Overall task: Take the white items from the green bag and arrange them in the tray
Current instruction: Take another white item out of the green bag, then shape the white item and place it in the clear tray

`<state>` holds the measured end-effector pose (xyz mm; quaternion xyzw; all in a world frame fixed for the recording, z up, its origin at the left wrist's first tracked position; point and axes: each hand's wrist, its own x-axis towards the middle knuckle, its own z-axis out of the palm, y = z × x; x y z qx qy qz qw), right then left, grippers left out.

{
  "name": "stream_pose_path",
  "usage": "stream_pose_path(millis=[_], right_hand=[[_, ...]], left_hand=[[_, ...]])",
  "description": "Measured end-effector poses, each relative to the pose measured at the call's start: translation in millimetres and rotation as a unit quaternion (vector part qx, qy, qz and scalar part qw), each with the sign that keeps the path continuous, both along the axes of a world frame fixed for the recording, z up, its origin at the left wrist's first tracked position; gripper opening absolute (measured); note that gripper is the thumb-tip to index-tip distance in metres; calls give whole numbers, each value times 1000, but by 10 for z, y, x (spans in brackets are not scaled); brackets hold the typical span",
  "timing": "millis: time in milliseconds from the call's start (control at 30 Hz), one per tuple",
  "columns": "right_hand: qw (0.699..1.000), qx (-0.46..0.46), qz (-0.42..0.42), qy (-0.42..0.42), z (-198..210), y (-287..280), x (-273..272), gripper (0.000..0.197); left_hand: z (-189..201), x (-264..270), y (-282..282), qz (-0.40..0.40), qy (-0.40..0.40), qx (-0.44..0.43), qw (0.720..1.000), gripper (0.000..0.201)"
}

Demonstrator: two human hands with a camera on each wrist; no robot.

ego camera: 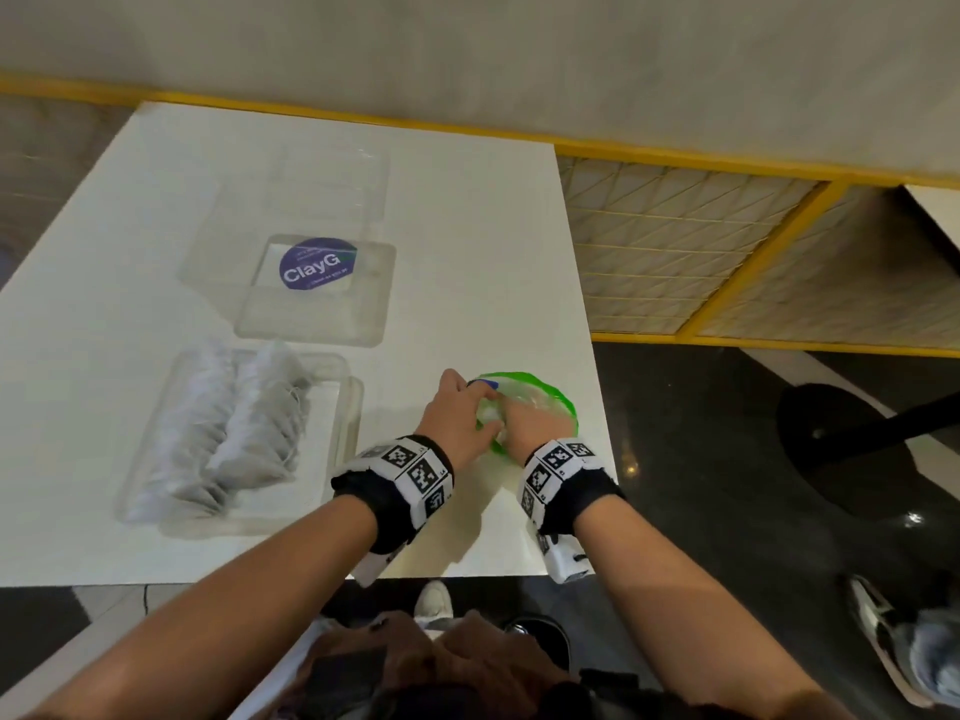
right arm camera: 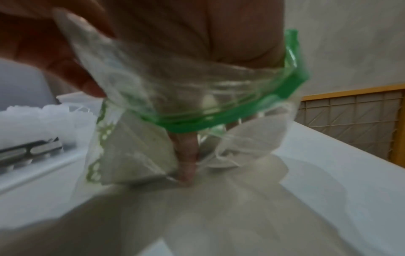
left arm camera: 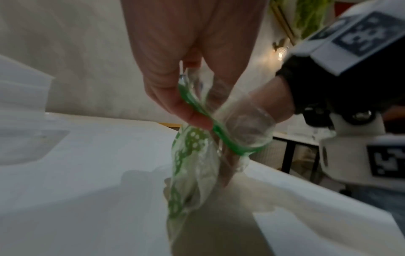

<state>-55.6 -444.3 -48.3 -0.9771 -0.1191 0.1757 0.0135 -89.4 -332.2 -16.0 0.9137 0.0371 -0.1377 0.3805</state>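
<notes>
The green-rimmed clear bag stands near the table's right front corner. My left hand pinches its green zip rim between thumb and fingers and holds the mouth apart. My right hand is inside the bag up to the knuckles. In the right wrist view a finger reaches straight down between two white mesh sachets, touching them; the bag hides any hold on them. The clear tray to the left holds two rows of white sachets.
A clear lid with a purple ClayG sticker lies beyond the tray, and another clear container sits behind it. The table's right edge runs close beside the bag. Dark floor and a table base lie to the right.
</notes>
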Motion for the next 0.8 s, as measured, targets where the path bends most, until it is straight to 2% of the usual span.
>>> stream_pose_path(millis=[100, 167, 300, 400, 467, 633, 733, 800], right_hand=[[1000, -1, 14, -24, -46, 25, -1, 19], [999, -5, 21, -25, -13, -3, 23, 19], [994, 104, -21, 15, 77, -71, 110, 20], [965, 245, -72, 57, 160, -29, 98, 20], [943, 319, -85, 43, 244, -13, 73, 18], [904, 419, -84, -16, 462, -79, 43, 13], [878, 465, -112, -5, 573, -106, 70, 11], [846, 512, -145, 22, 669, -129, 107, 8]], left_hand=[[-25, -33, 7, 10, 8, 23, 1000, 39], [-23, -31, 5, 21, 13, 29, 999, 48], [-15, -13, 15, 18, 45, 19, 999, 62], [-27, 19, 38, 16, 51, 15, 998, 65], [-20, 50, 63, 29, 49, 12, 998, 62], [-56, 88, 121, 38, 31, 4, 999, 59], [-56, 96, 117, 41, 17, 3, 999, 58], [-44, 100, 115, 34, 13, 8, 999, 58]])
